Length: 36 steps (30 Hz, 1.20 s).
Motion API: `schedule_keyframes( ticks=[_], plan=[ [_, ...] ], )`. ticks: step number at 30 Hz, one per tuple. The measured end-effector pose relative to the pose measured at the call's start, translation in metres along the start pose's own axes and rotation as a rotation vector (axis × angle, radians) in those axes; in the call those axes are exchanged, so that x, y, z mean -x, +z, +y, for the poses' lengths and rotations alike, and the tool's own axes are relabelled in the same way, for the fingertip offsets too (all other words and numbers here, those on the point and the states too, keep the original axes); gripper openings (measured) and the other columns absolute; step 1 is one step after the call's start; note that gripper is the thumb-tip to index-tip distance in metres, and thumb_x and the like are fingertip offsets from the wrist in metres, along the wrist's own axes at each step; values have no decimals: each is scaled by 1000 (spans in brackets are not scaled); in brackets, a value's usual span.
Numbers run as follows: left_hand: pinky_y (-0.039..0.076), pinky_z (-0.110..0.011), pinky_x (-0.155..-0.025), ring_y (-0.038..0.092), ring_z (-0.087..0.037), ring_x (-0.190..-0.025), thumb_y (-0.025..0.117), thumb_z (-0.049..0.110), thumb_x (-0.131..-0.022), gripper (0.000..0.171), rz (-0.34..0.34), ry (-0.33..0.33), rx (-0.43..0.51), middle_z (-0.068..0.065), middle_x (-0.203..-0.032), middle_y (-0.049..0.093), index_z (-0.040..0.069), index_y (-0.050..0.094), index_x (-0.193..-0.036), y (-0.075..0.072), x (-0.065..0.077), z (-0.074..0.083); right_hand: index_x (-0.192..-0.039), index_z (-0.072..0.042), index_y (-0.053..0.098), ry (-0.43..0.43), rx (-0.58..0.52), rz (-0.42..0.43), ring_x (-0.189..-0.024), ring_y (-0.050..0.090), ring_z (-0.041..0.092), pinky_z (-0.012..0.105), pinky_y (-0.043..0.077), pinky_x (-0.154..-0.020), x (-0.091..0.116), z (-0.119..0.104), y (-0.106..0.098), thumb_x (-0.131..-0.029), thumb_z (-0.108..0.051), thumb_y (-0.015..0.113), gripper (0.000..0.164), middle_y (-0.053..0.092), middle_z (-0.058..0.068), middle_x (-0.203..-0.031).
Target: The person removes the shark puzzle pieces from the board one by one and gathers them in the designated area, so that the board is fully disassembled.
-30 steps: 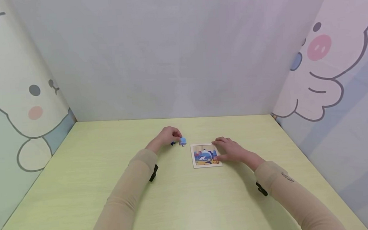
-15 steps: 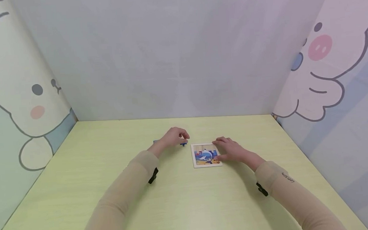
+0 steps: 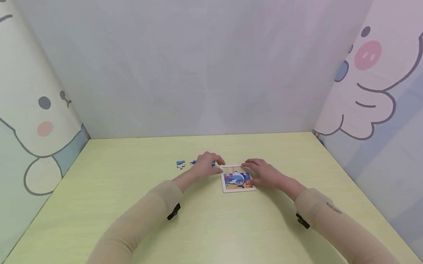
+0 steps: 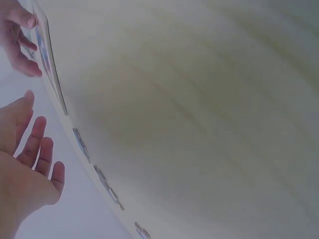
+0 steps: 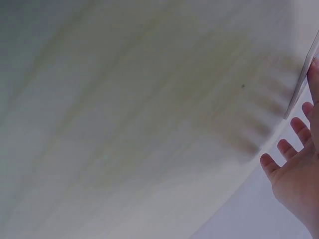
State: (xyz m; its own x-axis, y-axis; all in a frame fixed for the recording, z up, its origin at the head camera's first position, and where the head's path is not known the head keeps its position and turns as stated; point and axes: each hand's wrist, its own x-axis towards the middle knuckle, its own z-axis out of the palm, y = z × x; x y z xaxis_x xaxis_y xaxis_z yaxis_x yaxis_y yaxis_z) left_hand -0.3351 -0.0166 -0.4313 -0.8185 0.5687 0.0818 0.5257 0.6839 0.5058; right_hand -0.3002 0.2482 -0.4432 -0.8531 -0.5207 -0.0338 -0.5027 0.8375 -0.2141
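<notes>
A square jigsaw puzzle (image 3: 234,181) in a pale wooden frame lies on the table, with a dolphin picture in its lower part and bare wood along the top. My right hand (image 3: 266,174) rests at its right side, thumb over the picture and fingers spread toward the far corner. My left hand (image 3: 208,164) hovers by the frame's upper left corner, fingers loosely bent and nothing between them. In the left wrist view, that left hand (image 4: 35,159) is empty. A blue jigsaw piece (image 3: 213,164) shows partly behind its fingers.
Left of that hand lie a blue-and-white piece (image 3: 180,164) and another piece (image 3: 193,162) partly covered by the wrist. The pale yellow-green table (image 3: 217,232) ends at a grey back wall (image 3: 200,68), with printed cartoon walls at both sides.
My left hand has moved right, from over the loose pieces to the puzzle's upper left corner. The light-blue piece at its fingertips has been let go. My right hand has barely shifted.
</notes>
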Motion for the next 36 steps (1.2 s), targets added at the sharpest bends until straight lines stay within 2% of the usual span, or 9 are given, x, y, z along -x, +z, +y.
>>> schedule_keyframes(
  ticks=[3, 8, 14, 21, 24, 27, 31, 36],
  plan=[
    [34, -43, -92, 48, -18, -102, 73, 26, -83, 27, -14, -10, -23, 4, -106, 66, 19, 70, -108, 6, 2, 5, -140, -12, 45, -53, 33, 12, -135, 33, 34, 53, 29, -107, -1, -1, 0, -86, -38, 67, 64, 40, 12, -145],
    [36, -40, -93, 50, -18, -102, 76, 27, -79, 35, -31, -4, -19, 2, -109, 65, 17, 68, -112, 14, 6, 9, -138, -9, 47, -103, 74, 12, -135, 34, 33, 51, 29, -108, 0, -5, -2, -88, -34, 66, 60, 44, 11, -143],
    [41, -37, -92, 53, -20, -103, 78, 32, -76, 45, -39, 16, -68, -3, -111, 61, 14, 67, -115, 20, 12, 10, -136, -6, 49, -202, 27, 21, -134, 37, 35, 51, 30, -107, 0, -9, -4, -89, -22, 66, 53, 48, 12, -140],
    [40, -37, -89, 51, -20, -102, 78, 34, -77, 38, -33, 21, -97, -4, -109, 59, 14, 70, -109, 18, 15, 15, -134, -5, 50, -301, -8, -4, -131, 40, 34, 49, 34, -105, 1, -12, -4, -89, -7, 64, 47, 48, 14, -139],
    [40, -37, -89, 51, -20, -102, 78, 32, -77, 35, -40, 19, -71, -4, -109, 59, 14, 71, -105, 18, 15, 15, -134, -3, 50, -310, -24, -35, -129, 41, 35, 50, 36, -102, 2, -13, -5, -90, -6, 61, 45, 46, 16, -139],
    [40, -38, -90, 51, -21, -103, 79, 31, -76, 32, -43, 14, -38, -3, -109, 60, 15, 72, -103, 17, 13, 14, -134, -3, 51, -282, -42, -56, -130, 41, 34, 49, 36, -103, 2, -14, -5, -92, -7, 59, 43, 46, 14, -141],
    [39, -39, -92, 50, -21, -104, 79, 30, -76, 30, -48, 3, -8, -2, -110, 60, 16, 72, -101, 18, 11, 11, -131, -4, 54, -250, -46, -43, -129, 44, 31, 47, 37, -104, -2, -16, -3, -94, -13, 58, 38, 49, 12, -138],
    [38, -39, -92, 50, -20, -103, 79, 29, -76, 30, -52, 0, 12, 0, -108, 61, 16, 71, -101, 20, 9, 9, -125, -3, 59, -214, -71, -23, -123, 49, 31, 47, 38, -102, -7, -20, -2, -91, -20, 63, 38, 54, 12, -132]
  ],
)
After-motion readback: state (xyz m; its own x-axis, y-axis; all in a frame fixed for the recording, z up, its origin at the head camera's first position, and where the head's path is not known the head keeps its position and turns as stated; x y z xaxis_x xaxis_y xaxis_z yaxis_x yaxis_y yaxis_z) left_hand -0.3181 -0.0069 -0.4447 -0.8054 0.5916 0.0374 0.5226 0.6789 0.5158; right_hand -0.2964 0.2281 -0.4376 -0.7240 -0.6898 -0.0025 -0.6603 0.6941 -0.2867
